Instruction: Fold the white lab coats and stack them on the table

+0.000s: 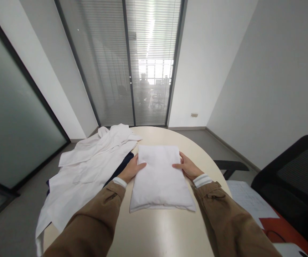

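A folded white garment [159, 176] lies in a neat rectangle on the round beige table [159, 232]. My left hand [132, 168] grips its left edge, thumb on top and fingers tucked under. My right hand [187, 166] holds the right edge the same way. Both arms wear brown sleeves with white cuffs.
An unfolded white coat [90, 164] is spread over the table's left side, hanging past the rim, with a dark garment [122, 164] beneath it. A black chair [298, 171] stands at the right, with papers [247, 200] beside it. Glass doors with blinds are ahead.
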### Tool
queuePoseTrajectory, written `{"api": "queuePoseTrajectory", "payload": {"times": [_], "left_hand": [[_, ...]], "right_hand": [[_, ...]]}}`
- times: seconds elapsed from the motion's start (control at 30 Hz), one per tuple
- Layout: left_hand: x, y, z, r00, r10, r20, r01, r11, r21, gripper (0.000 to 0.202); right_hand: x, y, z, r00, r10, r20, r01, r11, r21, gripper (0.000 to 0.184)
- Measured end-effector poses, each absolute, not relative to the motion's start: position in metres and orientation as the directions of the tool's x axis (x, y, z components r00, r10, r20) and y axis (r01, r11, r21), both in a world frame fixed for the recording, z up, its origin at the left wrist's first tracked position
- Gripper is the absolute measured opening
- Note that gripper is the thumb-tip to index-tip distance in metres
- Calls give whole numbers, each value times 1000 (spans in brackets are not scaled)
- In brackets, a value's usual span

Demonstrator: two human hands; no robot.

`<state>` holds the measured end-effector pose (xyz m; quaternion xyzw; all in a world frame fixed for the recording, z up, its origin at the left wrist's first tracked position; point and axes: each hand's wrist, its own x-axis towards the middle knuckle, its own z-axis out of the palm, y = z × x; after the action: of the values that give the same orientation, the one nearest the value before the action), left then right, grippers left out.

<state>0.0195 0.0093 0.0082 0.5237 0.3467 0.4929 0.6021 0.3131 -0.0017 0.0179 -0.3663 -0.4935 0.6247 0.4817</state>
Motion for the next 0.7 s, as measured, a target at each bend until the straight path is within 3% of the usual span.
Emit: {"api": "queuePoseTrajectory", "payload": {"times": [0.1, 0.37, 0.5, 0.7], "left_hand": [[19, 6, 9, 340, 934, 111, -217, -36, 975, 69], [22, 5, 14, 270, 957, 108, -295, -25, 955, 74], [13, 8, 11, 338, 940, 50, -274, 48, 960, 79], [3, 18, 3, 273, 962, -3, -224, 66, 972, 56]], "right_hand": [[314, -1, 18, -247, 969, 28, -264, -39, -964, 72], [319, -3, 21, -427, 900, -92, -154, -173, -973, 50], [321, 0, 17, -337, 941, -37, -156, -95, -983, 52], [329, 6, 14, -284, 958, 41, -75, 21, -997, 63]]}}
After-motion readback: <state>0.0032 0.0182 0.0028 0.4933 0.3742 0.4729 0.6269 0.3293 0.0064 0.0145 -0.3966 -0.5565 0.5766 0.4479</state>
